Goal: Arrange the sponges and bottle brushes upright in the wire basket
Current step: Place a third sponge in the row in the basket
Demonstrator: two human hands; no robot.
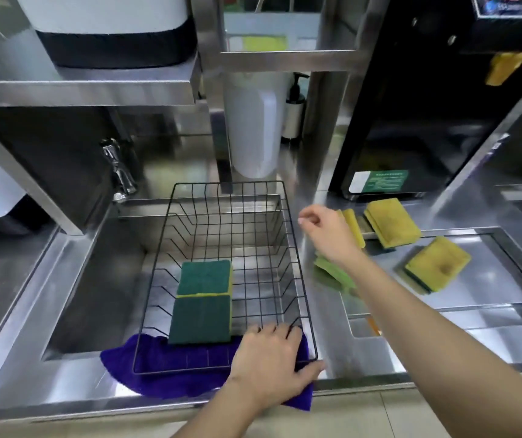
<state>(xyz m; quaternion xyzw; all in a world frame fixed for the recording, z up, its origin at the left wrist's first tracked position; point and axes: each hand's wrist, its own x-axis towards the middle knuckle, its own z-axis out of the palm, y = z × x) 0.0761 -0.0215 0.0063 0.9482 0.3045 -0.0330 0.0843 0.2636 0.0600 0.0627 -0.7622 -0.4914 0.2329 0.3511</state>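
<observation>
A black wire basket (pixel 288 216) sits across the steel sink. Two yellow-and-green sponges stand inside it, green faces toward me: the far sponge (pixel 204 277) and the near sponge (pixel 201 319), touching each other. My left hand (pixel 272 358) grips the basket's near right corner. Just right of the basket rim hovers my right hand (pixel 327 232), fingers loosely curled and holding nothing. Under and behind that hand lie a thin yellow sponge (pixel 353 226) and a green-edged sponge (pixel 333 270). Further right on the counter lie a stacked yellow sponge (pixel 392 222) and another yellow sponge (pixel 438 263). No bottle brush is visible.
A purple cloth (pixel 158 358) lies under the basket's near edge. A tap (pixel 119 169) stands at the sink's back left. A white container (pixel 253 128) and a pump bottle (pixel 294 109) stand behind the basket. A black appliance (pixel 411 105) rises at the right.
</observation>
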